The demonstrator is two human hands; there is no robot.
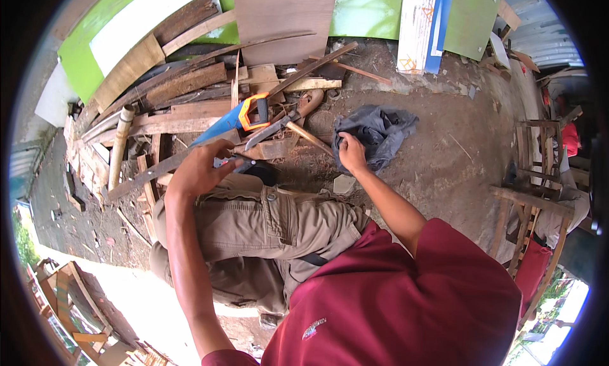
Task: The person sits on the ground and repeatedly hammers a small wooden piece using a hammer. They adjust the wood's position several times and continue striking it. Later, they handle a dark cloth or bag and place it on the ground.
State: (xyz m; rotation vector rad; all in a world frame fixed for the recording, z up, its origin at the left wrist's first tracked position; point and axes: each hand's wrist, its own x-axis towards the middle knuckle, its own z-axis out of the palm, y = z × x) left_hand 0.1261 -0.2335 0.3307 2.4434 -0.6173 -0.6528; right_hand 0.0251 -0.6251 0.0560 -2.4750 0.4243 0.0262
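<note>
My left hand [202, 169] hovers above my bent knee with its fingers apart and nothing visible in it. Close to it are a long dark flat strip [149, 174] and a handsaw with a blue blade and orange handle [254, 112]. My right hand [352, 153] has its fingers curled on the left edge of a crumpled black plastic bag [386, 128] lying on the ground. Just left of that hand, the wooden handle of a hammer [311, 137] slants down toward it. Beyond the hammer lies a curved wooden tool handle [311, 103].
Scrap boards [184, 90] are piled at the left and ahead of me. Green and white panels [365, 11] lean behind them. A pale pipe [120, 147] stands out at the left. A wooden frame [533, 201] is at the right. Bare ground [444, 144] spreads between.
</note>
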